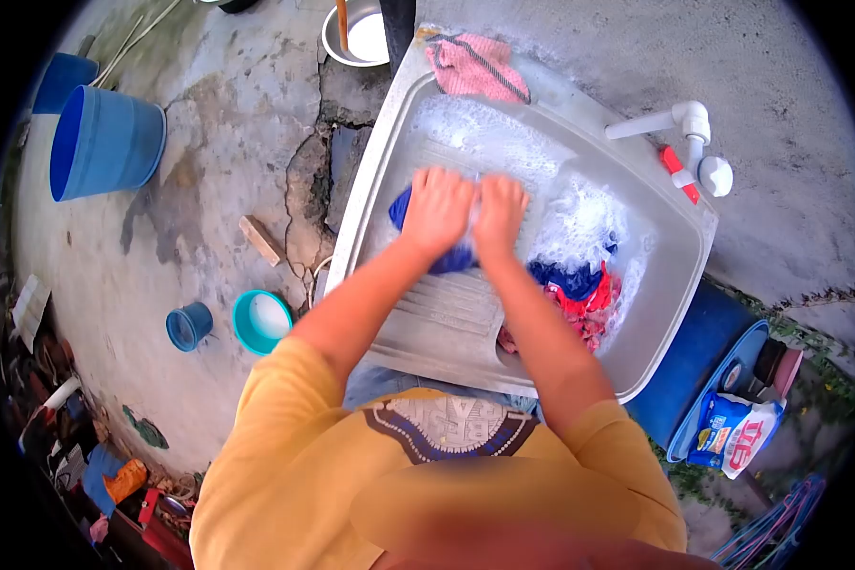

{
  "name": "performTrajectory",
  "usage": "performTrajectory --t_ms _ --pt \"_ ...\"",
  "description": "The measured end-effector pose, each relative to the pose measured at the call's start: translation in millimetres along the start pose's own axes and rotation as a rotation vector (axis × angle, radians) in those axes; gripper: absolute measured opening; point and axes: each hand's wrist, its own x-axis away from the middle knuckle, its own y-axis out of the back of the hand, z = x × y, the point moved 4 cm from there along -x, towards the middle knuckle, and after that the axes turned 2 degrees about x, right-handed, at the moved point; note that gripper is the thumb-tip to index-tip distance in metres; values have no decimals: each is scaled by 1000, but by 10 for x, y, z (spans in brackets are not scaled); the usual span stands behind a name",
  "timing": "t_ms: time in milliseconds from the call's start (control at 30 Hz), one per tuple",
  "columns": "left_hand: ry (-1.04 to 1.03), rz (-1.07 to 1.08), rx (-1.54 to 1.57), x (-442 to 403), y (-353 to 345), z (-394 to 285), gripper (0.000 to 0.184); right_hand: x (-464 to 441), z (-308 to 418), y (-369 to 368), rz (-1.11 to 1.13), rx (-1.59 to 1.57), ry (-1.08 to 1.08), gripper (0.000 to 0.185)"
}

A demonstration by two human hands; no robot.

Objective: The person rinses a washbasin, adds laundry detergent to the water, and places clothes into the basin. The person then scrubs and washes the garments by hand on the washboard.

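Over the ribbed washboard side [442,309] of a grey laundry sink [351,233], my two fists are close together. My left hand [437,211] is closed on a dark blue cloth [458,259], parts of which show to its left and below it. Beside it, my right hand [500,217] is closed too, fingers curled over what looks like the same cloth; slight blur hides the exact grip. White suds [578,218] fill part of the deeper basin at right. Wet blue fabric [572,281] and red patterned clothes [594,306] lie there, partly behind my right forearm.
A pink cloth [477,66] hangs over the sink's far corner. A white tap [655,122] with a red handle [679,176] is at right. A detergent bag [736,432] rests on a blue barrel [670,366]. Left, on concrete, stand a blue bucket [114,142] and a teal basin [240,323].
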Motion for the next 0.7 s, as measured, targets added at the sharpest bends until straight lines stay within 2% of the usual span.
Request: performTrajectory --t_ms 33,100,133,200,267,333,367,433,500,567,633,700 --pt "61 14 -30 -207 -83 55 16 -235 -51 -26 -48 -1 -63 18" --pt "116 -172 -39 -464 -148 66 18 -530 -167 -78 -309 -7 -42 25" --pt "141 -259 -45 -477 -113 75 20 -509 -168 -107 -275 55 9 27" --pt "245 -210 -10 -274 -58 66 22 -343 -145 -104 -203 185 101 32" --pt "314 -236 122 16 87 -32 22 50 -61 6 -40 -97 64 35" --pt "341 -50 416 516 227 -72 24 607 74 195 5 -335 122 36" --pt "257 -32 415 747 303 -158 22 924 150 254 -13 -335 122 34" --pt "136 94 265 1030 399 -393 17 1239 336 315 -14 -306 136 15" --pt "92 38 221 939 238 -271 15 1050 284 178 -69 -208 186 14" --pt "98 -25 95 459 120 -51 13 516 174 5 -114 -124 230 13" --pt "85 -152 -17 -2 61 75 14 19 137 -59 -61 38 145 15" --pt "204 -32 -55 -325 19 179 18 -276 59 -103 -129 21 75 19"
